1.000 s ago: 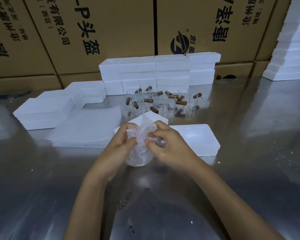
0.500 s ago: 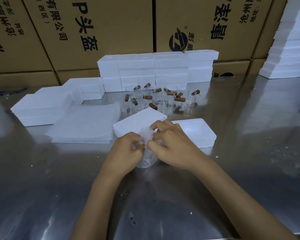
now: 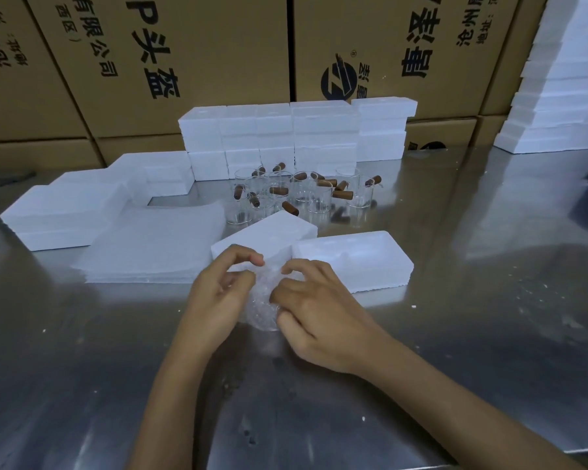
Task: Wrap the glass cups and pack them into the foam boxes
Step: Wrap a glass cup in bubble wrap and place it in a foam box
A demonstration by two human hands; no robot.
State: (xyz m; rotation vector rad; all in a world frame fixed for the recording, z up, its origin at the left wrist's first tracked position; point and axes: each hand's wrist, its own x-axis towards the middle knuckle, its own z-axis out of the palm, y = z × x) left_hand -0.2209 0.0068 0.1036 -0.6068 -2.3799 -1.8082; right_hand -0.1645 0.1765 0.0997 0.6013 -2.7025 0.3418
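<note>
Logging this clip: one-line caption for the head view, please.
Both hands, left and right, tuck clear bubble wrap round a glass cup before an open white foam box on the steel table.

I hold a glass cup wrapped in bubble wrap (image 3: 263, 308) upright on the steel table, my left hand (image 3: 218, 300) and right hand (image 3: 314, 317) curled around its sides, fingertips pinching the crumpled wrap at the top. Just behind it lies an open foam box (image 3: 360, 266), white and rectangular, hollow side up, and touching its left end a foam lid (image 3: 269, 237) set at an angle. Farther back a cluster of unwrapped glass cups (image 3: 302, 195) stands upright, clear, with brown wooden handles. Left of the lid lies a flat stack of wrapping sheets (image 3: 157, 245). Closed foam boxes (image 3: 286, 137) are stacked behind the cups.
</note>
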